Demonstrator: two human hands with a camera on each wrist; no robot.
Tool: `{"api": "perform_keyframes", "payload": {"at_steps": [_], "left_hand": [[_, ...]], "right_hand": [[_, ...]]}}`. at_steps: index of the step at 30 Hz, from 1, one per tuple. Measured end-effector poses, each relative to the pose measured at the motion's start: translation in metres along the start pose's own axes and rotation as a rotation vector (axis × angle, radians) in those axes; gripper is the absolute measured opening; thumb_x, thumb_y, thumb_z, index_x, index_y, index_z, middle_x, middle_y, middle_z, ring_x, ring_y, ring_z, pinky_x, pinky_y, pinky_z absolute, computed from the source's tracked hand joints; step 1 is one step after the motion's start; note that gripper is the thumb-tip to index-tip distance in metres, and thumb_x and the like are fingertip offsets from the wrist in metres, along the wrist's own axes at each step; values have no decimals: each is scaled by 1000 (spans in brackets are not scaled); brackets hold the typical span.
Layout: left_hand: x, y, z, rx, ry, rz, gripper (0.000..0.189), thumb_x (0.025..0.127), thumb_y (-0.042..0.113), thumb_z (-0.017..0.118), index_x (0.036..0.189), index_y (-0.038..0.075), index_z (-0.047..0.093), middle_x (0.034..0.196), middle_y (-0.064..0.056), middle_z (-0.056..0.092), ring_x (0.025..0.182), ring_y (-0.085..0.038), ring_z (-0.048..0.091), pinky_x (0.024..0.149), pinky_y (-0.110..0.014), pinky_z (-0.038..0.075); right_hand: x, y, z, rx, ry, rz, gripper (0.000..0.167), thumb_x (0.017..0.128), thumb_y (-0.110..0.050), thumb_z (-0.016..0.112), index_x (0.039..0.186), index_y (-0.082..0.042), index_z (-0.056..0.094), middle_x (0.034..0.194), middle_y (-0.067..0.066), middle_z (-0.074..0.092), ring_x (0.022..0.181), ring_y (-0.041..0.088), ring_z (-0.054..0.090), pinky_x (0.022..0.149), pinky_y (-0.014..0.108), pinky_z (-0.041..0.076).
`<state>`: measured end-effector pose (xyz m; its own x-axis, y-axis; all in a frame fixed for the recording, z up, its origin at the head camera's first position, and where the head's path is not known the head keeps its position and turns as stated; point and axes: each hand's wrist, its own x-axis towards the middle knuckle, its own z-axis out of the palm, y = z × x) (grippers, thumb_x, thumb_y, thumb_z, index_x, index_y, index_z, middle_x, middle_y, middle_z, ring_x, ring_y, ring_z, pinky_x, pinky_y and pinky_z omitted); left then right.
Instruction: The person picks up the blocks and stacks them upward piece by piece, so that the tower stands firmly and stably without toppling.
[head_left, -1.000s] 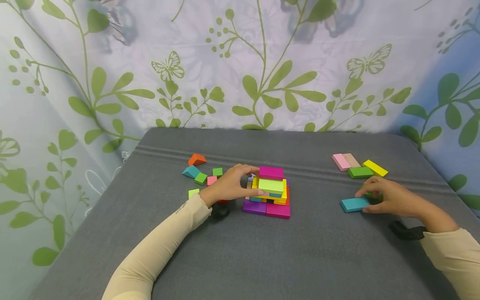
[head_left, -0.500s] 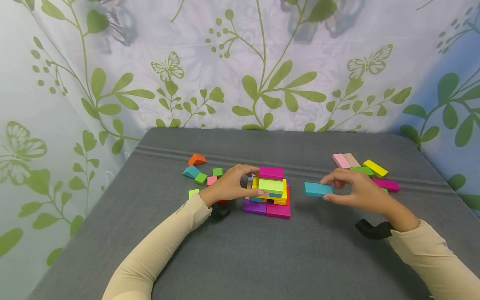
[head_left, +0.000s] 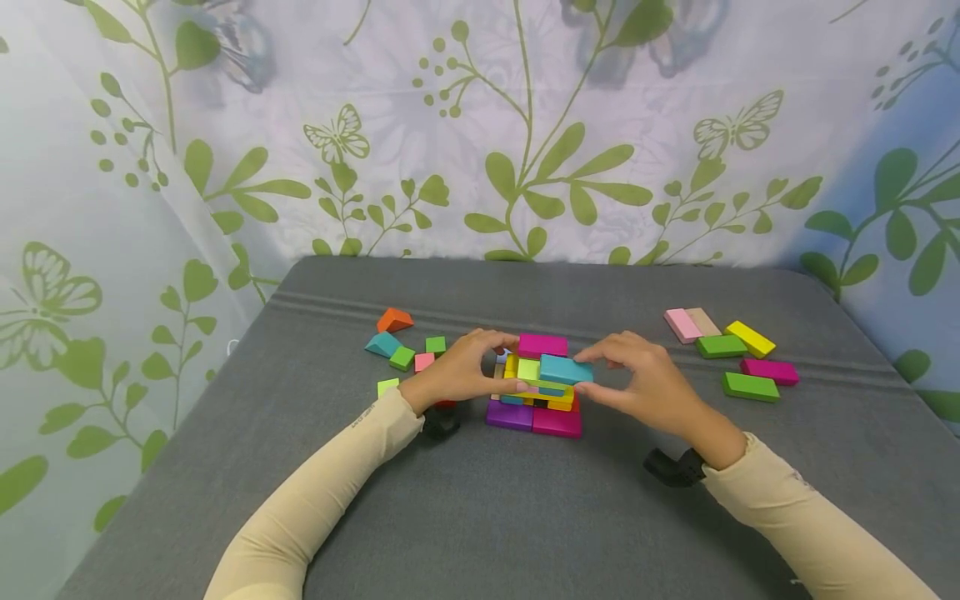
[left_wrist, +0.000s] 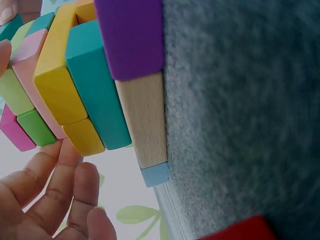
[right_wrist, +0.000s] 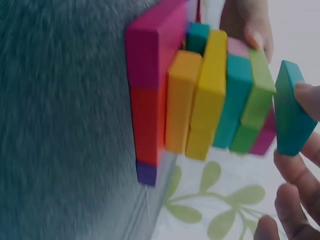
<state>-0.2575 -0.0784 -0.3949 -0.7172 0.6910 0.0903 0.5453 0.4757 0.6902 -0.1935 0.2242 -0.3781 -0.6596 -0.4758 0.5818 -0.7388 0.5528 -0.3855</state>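
- Printed cloth, leaf pattern, behind the table; cut off by the picture's edges.
- Table, grey.
- Left hand: thumb at the front, fingers at the rear, pinching the upper layers of the block stack, whose left side it partly hides.
- Right hand: fingers and thumb clamped on the right end of the teal block.
- Teal block: held just over the stack's lime block; gap visible from the right wrist.
- Six oblong blocks, loose, right.
- Orange wedge, teal wedge, small cubes, left.
- Red piece, mostly hidden by left wrist; shape unclear.
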Motion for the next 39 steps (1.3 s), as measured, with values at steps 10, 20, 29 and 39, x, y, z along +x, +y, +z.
{"api": "perform_keyframes", "payload": {"at_steps": [10, 20, 29, 39], "left_hand": [[0, -1, 2, 3, 5, 14, 72, 94, 33, 85, 152, -1, 58, 145, -12, 65, 127, -28, 57, 109, -51, 49], [0, -1, 2, 7, 3, -1, 71, 95, 36, 84, 152, 1, 59, 143, -11, 65, 127, -28, 56, 109, -51, 49], [-2, 0, -1, -24, 68, 29, 81, 92, 36, 85, 160, 5, 53, 149, -8, 65, 129, -27, 55, 110, -54, 47], [-2, 0, -2, -28, 126, 59, 70, 94, 32, 85, 154, 7, 60, 151, -9, 65, 131, -31, 54, 113, -60, 43]], "right_hand": [[6, -10, 24, -73, 62, -59, 37, 71, -5, 100, 104, -6, 83, 97, 4, 72, 88, 19, 58, 70, 39, 53], [12, -13, 28, -74, 74, -44, 39, 70, -5, 102, 104, -7, 83, 96, 3, 65, 87, 20, 58, 70, 37, 54], [12, -1, 18, 152, -46, 212, 62, 81, -9, 94, 137, 0, 68, 104, 6, 60, 77, 26, 51, 67, 33, 47], [10, 12, 16, 254, -150, 271, 58, 87, -8, 88, 140, 2, 66, 106, 19, 58, 74, 22, 51, 68, 33, 47]]}}
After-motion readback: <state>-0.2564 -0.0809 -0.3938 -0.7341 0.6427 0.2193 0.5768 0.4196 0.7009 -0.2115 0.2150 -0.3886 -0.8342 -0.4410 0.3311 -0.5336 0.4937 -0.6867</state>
